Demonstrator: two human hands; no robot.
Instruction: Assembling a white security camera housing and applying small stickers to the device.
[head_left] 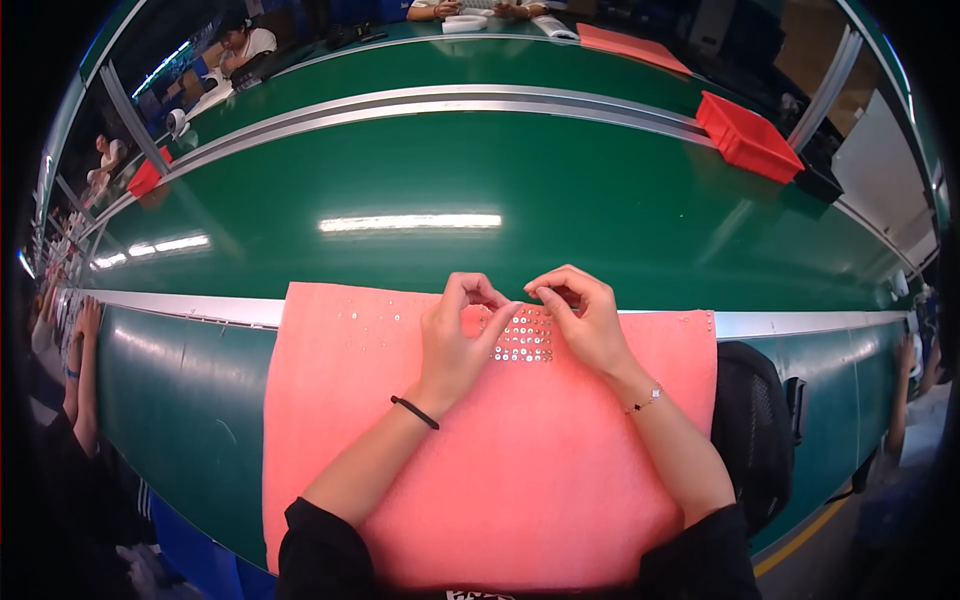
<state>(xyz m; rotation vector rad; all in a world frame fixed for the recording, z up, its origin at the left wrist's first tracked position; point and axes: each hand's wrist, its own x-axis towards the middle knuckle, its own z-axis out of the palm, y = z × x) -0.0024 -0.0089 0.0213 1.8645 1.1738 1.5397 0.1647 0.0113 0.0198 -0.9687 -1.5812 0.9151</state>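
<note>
A pink foam sheet (480, 490) lies in front of me, under both my forearms. Near its far edge, small shiny round pieces (522, 340) sit in close rows between my hands. My left hand (458, 335) is closed in a pinch at the left side of these rows, thumb and index fingertips together. Above their far right corner, my right hand (588, 315) also pinches. Whatever either pinch holds is too small or hidden to name. More tiny round pieces (370, 318) lie scattered on the sheet to the left of my left hand.
The sheet rests on a green worktable (400, 180) crossed by metal rails. At the far right stands a red bin (750, 140), with another red bin (150, 172) at the far left. A black bag (752, 435) is beside the sheet's right edge. Other people sit around the table.
</note>
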